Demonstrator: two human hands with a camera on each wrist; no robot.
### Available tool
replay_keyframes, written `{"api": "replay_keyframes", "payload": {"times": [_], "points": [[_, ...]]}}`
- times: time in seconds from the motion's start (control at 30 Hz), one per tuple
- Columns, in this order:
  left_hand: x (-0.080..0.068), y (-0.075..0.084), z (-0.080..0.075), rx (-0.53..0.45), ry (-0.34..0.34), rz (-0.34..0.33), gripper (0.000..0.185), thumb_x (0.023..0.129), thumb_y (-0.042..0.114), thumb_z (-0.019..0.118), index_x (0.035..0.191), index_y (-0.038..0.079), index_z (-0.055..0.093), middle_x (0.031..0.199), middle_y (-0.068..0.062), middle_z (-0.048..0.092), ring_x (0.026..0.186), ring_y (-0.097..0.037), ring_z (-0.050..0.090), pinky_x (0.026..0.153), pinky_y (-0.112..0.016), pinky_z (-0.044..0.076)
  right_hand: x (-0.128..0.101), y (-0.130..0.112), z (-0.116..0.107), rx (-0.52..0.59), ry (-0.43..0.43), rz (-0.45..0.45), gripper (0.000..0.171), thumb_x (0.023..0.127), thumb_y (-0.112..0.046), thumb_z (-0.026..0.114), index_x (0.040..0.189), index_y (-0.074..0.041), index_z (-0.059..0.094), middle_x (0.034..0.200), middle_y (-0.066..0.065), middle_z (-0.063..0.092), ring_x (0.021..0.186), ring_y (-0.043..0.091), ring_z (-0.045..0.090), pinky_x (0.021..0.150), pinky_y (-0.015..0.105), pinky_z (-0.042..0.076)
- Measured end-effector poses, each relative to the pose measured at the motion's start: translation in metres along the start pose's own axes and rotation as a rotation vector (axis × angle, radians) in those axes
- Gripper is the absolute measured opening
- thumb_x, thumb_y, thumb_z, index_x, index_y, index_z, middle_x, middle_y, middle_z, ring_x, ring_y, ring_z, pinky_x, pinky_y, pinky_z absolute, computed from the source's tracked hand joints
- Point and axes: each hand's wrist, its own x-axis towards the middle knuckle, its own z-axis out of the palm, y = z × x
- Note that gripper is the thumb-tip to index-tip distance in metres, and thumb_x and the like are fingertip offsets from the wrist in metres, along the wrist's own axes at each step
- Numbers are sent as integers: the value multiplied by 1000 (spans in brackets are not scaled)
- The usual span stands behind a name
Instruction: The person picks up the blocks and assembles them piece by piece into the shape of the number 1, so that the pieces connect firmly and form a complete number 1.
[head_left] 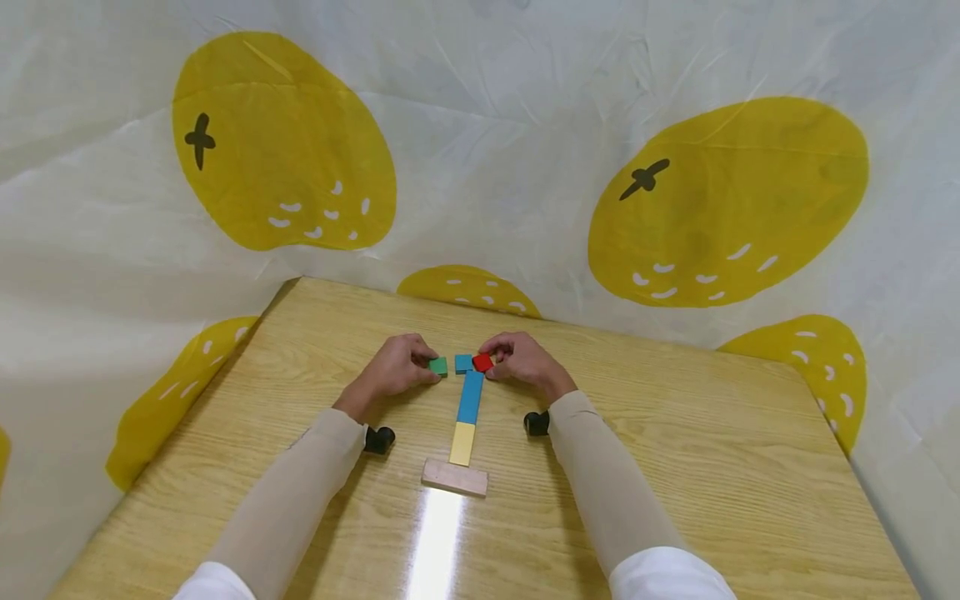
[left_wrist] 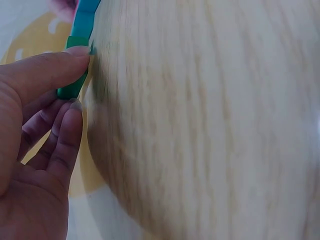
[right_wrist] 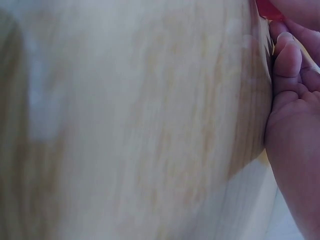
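Pinching a green block [head_left: 438, 366], left hand [head_left: 393, 367] sits at nine o'clock of the small blue square [head_left: 463, 362]; right hand [head_left: 525, 361] pinches a red block [head_left: 482, 362] at three o'clock. Risk: a nudge likely skews the long blue bar [head_left: 470, 397] below.

Bright, even light — glare streak on table [head_left: 438, 533], wrist views blurred.

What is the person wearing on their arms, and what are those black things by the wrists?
Both arms wear snug beige sleeves that reach the wrists, with white cuffs showing nearer the elbows. A small round black camera is strapped under each wrist, one on the left and one on the right. The left hand and right hand are bare, with no gloves or rings in sight.
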Motion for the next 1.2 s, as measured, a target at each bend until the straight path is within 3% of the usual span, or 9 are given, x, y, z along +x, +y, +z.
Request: {"api": "replay_keyframes", "payload": {"times": [0.37,1.2], "points": [[4,1,3,24,-4,42,32,85,13,87,114,2,79,101,-9,70,90,-17,61,81,-29,51,1,1,0,-7,1,-3,42,83,2,82,123,-1,73,94,8,57,87,22,48,74,28,43],[10,2,6,42,-21,35,34,85,15,87,115,2,79,104,-8,72,91,-18,62,83,-30,51,3,3,-1,-2,0,-15,40,83,3,81,122,-2,73,90,4,56,84,20,48,71,26,44]]}}
